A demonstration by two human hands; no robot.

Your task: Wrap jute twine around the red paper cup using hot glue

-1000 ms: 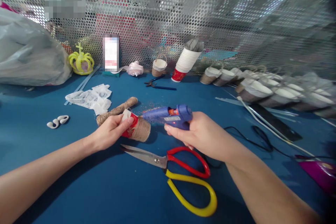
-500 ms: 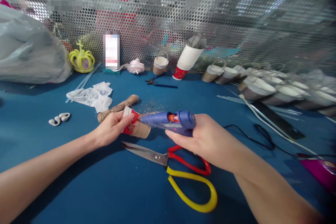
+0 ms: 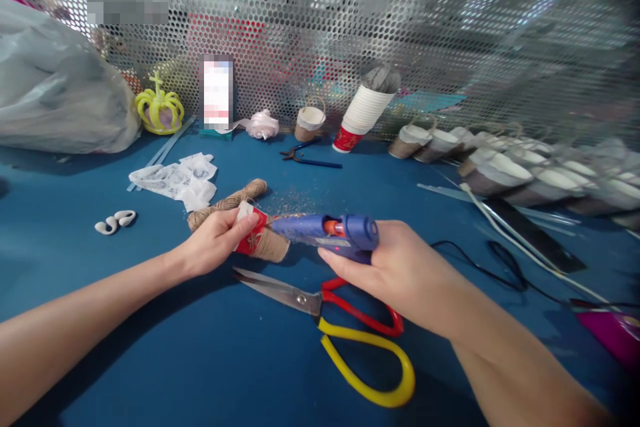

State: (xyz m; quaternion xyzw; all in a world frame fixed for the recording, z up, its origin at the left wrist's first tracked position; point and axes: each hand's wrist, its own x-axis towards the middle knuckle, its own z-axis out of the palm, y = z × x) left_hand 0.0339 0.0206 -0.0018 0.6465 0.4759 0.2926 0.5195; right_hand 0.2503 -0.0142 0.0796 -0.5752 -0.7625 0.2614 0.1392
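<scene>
My left hand (image 3: pixel 215 241) is closed round the rim end of a red and white paper cup (image 3: pixel 256 230), which lies on its side in the air. Brown twine wraps the cup's lower part. A blue hot glue gun (image 3: pixel 325 232) is gripped in my right hand (image 3: pixel 400 273), its nozzle at the cup's red side near the edge of the twine; whether it touches I cannot tell. Behind the cup lies a roll of twine (image 3: pixel 253 192). Scissors (image 3: pixel 300 297) with one red and one yellow handle rest open below the glue gun.
Pliers (image 3: pixel 315 161), a tilted stack of paper cups (image 3: pixel 367 110) and a small twine-wrapped basket (image 3: pixel 310 123) stand near the mesh wall. More baskets (image 3: pixel 500 170) line the right. A cord (image 3: pixel 480 267), a dark phone (image 3: pixel 535 233) and crumpled white fabric (image 3: pixel 175 177) lie about.
The whole view has shifted slightly. My hands keep the cup and glue gun in nearly the same position relative to each other.
</scene>
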